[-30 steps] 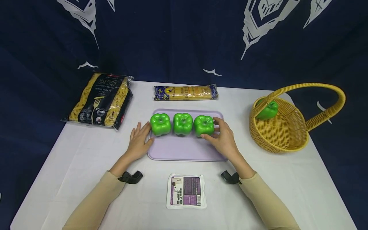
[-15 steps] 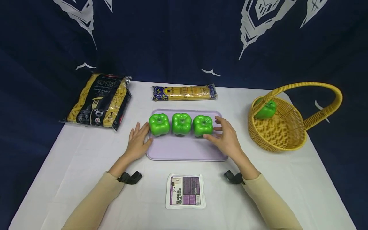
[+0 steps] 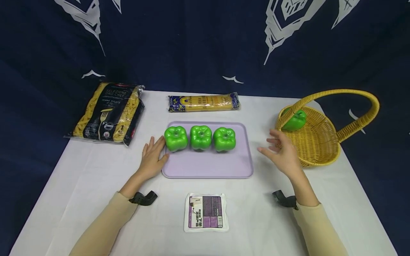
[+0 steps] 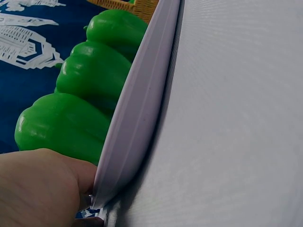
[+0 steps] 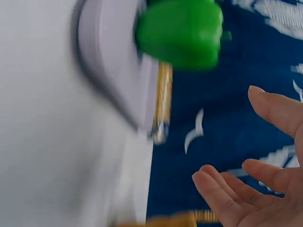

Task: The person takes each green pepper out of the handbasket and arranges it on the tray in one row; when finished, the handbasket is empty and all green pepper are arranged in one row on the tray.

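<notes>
Three green bell peppers stand in a row along the back of a lilac tray [image 3: 208, 169]: a left pepper [image 3: 175, 138], a middle pepper [image 3: 200, 137] and a right pepper [image 3: 224, 139]. My left hand [image 3: 152, 158] rests at the tray's left edge with fingers spread, fingertips right beside the left pepper. Between the tray and a yellow wicker basket [image 3: 320, 156], my right hand [image 3: 284, 153] is in the air with relaxed fingers, holding nothing. Inside the basket, toward its left side, lies another green bell pepper [image 3: 296, 121].
A bag of penne pasta [image 3: 107, 112] lies at the back left. Behind the tray is a long pack of spaghetti [image 3: 204, 102]. A white and purple sachet [image 3: 206, 213] lies in front of the tray. The basket's tall handle [image 3: 355, 92] leans out to the right.
My right hand has let go of the right pepper and moved right, over to the basket's near left side. The left hand stays at the tray's edge.
</notes>
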{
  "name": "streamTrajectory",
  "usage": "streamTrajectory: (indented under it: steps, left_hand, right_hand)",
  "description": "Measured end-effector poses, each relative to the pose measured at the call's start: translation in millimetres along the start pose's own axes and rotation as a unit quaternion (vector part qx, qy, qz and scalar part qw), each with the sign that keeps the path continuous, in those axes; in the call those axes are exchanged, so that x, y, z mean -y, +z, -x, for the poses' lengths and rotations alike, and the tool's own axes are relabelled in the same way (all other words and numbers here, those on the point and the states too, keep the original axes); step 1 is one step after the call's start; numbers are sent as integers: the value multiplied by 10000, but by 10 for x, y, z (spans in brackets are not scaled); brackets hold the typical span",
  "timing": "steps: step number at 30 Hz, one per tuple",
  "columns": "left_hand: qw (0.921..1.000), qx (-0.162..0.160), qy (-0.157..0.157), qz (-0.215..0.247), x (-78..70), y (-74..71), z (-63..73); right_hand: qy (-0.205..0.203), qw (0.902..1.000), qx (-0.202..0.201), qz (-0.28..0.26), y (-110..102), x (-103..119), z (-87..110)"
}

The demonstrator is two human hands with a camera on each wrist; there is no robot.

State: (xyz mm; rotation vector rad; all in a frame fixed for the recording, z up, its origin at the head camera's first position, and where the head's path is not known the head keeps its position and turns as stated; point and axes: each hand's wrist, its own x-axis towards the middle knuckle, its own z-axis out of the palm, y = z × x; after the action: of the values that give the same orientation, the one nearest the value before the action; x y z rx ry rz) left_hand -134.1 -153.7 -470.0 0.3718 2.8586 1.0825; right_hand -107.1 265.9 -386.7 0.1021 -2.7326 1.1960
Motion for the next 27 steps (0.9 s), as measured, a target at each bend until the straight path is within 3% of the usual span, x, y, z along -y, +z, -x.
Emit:
streamTrajectory:
  steps: [6, 10, 14, 21, 27]
  left_hand:
    - [10000, -20, 26, 11, 12, -16, 7]
    - [10000, -28, 21, 54, 4, -24, 11]
    - [10000, -35, 14, 65, 4, -23, 11]
    - [10000, -51, 34, 2, 9, -9, 7]
    - [10000, -38, 34, 31, -8, -9, 9]
  right_hand:
    - [345, 9954, -886, 122, -366, -168, 10]
    - [820, 9844, -1498, 417, -590, -277, -64]
    - [1267, 9739, -1827, 466, -764, -397, -182]
    - [1812, 9675, -1754, 203, -885, -542, -367]
    - [1982, 9683, -1521, 28, -881, -630, -476]
